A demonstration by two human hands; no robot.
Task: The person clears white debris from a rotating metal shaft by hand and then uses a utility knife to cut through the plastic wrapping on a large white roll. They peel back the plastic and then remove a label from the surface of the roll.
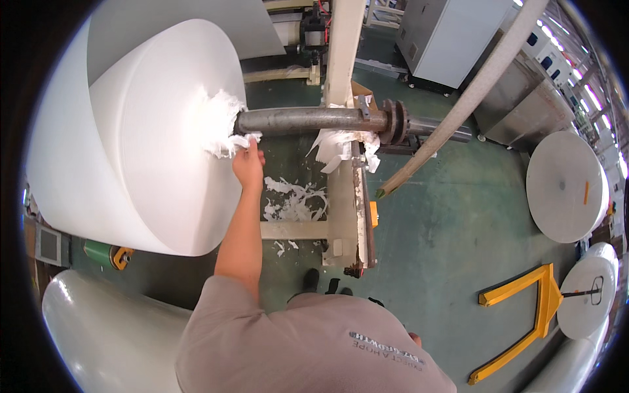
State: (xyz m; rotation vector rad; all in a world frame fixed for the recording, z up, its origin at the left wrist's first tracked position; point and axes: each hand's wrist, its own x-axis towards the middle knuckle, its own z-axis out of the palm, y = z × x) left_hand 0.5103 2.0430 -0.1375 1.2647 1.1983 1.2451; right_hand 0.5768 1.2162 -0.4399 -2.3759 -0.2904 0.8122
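Left hand [248,164] seemingly pinches torn paper [230,142] at the roll [141,144] (right hand unseen)

Paper roll [151,137] sits left on shaft [308,120]; scraps [295,200] lie below.

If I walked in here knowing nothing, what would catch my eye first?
Most likely the huge white paper roll filling the upper left, mounted on a grey metal shaft. The person's left hand grips torn white paper shreds at the roll's core, with more white scraps lying on the green floor below. At the lower right, a bright yellow pallet-jack fork stands out.
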